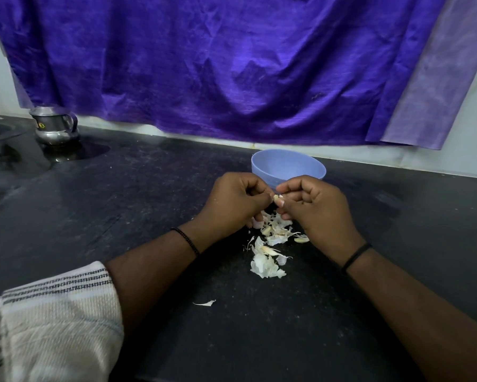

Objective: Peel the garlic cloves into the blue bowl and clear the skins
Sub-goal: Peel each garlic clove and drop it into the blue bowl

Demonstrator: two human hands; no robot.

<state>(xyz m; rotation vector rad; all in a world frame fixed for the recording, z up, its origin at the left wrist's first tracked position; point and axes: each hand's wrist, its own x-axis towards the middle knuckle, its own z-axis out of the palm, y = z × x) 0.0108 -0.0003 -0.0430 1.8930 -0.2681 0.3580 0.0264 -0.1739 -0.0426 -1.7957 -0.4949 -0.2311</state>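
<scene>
Left hand (233,199) and right hand (311,202) are both pinching one small pale garlic clove (275,199) between curled fingertips, holding it just above the dark stone counter (149,205) in front of the light-blue plastic bowl (288,164). Clove is looking light, firm and likely slippery once bare, so gripping its ends while nails lift the dry skin seems best. Thin white papery skins (270,244) are lying scattered below the hands, flimsy and easily blown about.

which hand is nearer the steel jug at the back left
Left. The left hand lies on the steel jug's side of the garlic clove that both hands pinch; the right hand is farther right, in front of the blue bowl.
</scene>
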